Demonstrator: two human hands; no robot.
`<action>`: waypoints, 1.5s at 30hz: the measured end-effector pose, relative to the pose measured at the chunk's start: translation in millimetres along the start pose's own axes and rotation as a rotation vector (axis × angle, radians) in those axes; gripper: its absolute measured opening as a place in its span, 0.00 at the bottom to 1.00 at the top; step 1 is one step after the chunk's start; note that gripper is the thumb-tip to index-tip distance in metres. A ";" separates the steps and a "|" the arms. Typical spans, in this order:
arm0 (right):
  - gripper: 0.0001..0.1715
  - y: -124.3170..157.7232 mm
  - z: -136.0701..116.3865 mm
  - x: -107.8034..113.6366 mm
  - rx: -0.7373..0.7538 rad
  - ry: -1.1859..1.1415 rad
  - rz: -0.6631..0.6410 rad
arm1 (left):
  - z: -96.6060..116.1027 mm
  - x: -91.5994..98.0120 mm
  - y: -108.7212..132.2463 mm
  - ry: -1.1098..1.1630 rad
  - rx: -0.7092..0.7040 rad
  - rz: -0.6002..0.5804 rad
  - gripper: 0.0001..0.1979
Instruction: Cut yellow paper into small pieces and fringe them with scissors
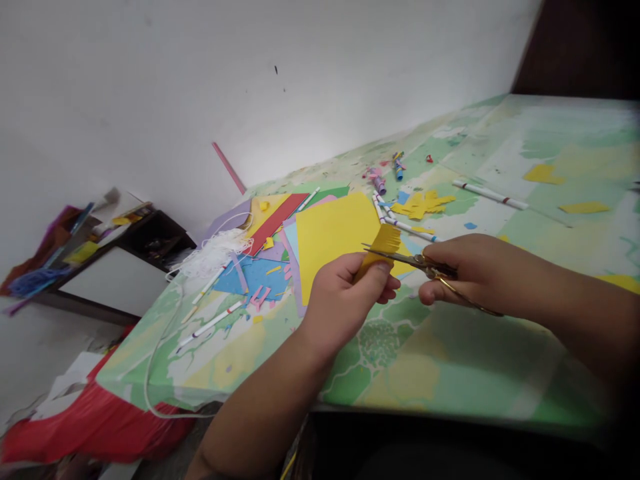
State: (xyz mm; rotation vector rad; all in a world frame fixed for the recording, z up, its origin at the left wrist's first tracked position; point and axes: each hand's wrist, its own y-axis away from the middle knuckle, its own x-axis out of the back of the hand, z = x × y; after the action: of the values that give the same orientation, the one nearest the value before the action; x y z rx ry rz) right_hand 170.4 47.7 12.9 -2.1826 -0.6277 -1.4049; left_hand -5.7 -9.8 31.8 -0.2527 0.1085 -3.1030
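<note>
My left hand (345,293) is closed around a small piece of yellow paper (384,241) whose upper edge is cut into a fringe. My right hand (470,267) grips a pair of scissors (400,257), and the blades reach left across the base of the fringe. Both hands hover over a table covered with a green and yellow patterned cloth (400,360). Just behind the hands lies a large yellow sheet (333,233).
Coloured paper sheets, blue and red (260,267), and scraps lie left of the hands with white string (213,253) and rolled paper sticks (490,195). Yellow cuttings (420,205) lie behind. A dark side shelf (115,253) stands at the left by the white wall.
</note>
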 end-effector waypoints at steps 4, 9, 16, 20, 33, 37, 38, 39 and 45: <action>0.29 0.7 4.4 -1.0 0.008 0.002 -0.007 | 0.7 0.2 0.4 -0.002 -0.002 0.009 0.10; 0.28 0.8 6.7 -3.8 0.039 0.009 0.009 | 0.7 1.6 0.2 0.068 -0.045 0.052 0.08; 0.27 1.0 2.8 -8.1 0.077 -0.009 0.002 | 1.1 2.0 1.0 0.017 -0.063 0.019 0.11; 0.26 1.6 2.4 -7.7 0.085 -0.035 -0.004 | 2.8 1.7 1.8 -0.043 -0.055 0.009 0.12; 0.27 0.4 -1.4 -5.4 0.043 -0.003 0.025 | 1.9 2.8 2.8 -0.047 -0.090 -0.002 0.12; 0.27 -0.1 0.0 -5.5 0.042 0.012 0.034 | 0.9 3.3 2.7 -0.039 -0.087 -0.006 0.11; 0.27 0.0 0.4 -5.4 0.041 0.012 0.037 | 0.6 3.5 2.7 -0.037 -0.086 -0.010 0.10; 0.27 0.1 0.7 -5.2 0.040 0.013 0.039 | 0.4 3.8 2.7 -0.035 -0.086 -0.013 0.10; 0.29 0.2 0.6 -3.6 0.018 0.005 0.056 | 0.0 5.8 3.5 -0.042 -0.083 -0.009 0.10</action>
State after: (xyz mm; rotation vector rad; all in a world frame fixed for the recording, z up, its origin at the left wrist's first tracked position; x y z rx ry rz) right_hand 169.6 47.4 9.3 -2.1652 -0.5713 -1.3699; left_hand -11.4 -13.4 32.4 -0.3213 0.2360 -3.1037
